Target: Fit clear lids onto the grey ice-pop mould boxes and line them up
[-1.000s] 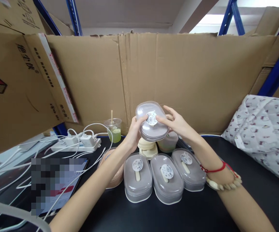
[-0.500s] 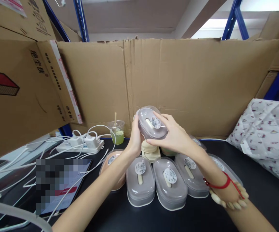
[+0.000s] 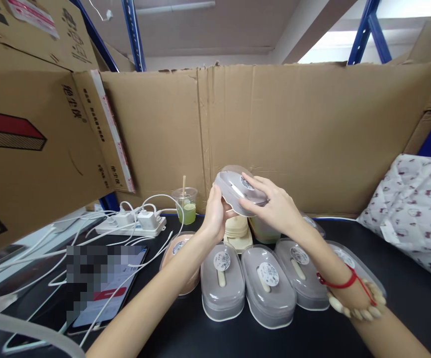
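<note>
Black bench: grey lidded boxes side by side, short of its back edge. Above and beyond them, raised grey box, tilted; left hand grasps its left end, right hand its right. Green drink cup near back edge, leftward; cardboard wall behind.

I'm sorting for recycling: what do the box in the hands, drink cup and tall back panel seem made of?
Held box: probably smooth, glossy plastic; light glints off its curved top.
Cup: likely clear, glossy plastic; the green drink shows through it.
Back panel: matte brown cardboard, judging by its creases and ragged top edge.
</note>
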### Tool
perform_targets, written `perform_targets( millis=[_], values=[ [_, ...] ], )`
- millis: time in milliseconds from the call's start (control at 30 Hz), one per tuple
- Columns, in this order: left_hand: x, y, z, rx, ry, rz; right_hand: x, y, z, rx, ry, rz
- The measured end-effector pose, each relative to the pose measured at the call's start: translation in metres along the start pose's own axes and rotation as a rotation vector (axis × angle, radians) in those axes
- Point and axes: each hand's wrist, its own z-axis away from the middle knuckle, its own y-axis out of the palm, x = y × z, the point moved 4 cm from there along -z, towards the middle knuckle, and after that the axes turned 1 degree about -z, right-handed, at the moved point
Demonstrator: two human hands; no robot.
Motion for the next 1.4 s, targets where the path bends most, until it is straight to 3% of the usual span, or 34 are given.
perform_targets(
  millis=[200, 400, 733, 900, 1000, 1133, 1233, 1333, 1400],
  values=[
    [0.001, -0.003, -0.005, -0.043, 0.026, 0.118, 0.013, -0.013, 0.004, -0.132, -0.071, 0.109],
    [0.002, -0.001, -0.003, 0.037, 0.059, 0.03, 0.007, -0.012, 0.001, -0.042, 0.005, 0.078],
    [0.004, -0.002, -0.003, 0.008, 0.053, 0.003, 0.001, -0.007, 0.0, 0.019, 0.021, -0.02],
    [0.002, -0.001, -0.001, 0.107, 0.06, -0.018, 0.001, -0.001, 0.001, 0.036, -0.015, -0.049],
    [0.0, -0.003, 0.0, 0.087, 0.094, -0.084, -0.004, 0.003, -0.001, 0.032, -0.002, -0.197],
    [-0.005, 0.003, 0.002, 0.222, 0.161, -0.093, -0.017, 0.0, -0.007, 0.11, 0.188, -0.56],
    [-0.008, 0.009, 0.004, 0.336, 0.22, -0.224, -0.022, -0.02, -0.008, 0.165, 0.223, -0.648],
    [-0.008, 0.008, 0.0, 0.349, 0.227, -0.531, -0.033, -0.066, -0.006, -0.084, 0.175, -0.428],
    [-0.007, 0.002, -0.006, 0.305, 0.254, -0.853, -0.051, -0.095, 0.003, -0.174, 0.316, -0.178]
  ],
)
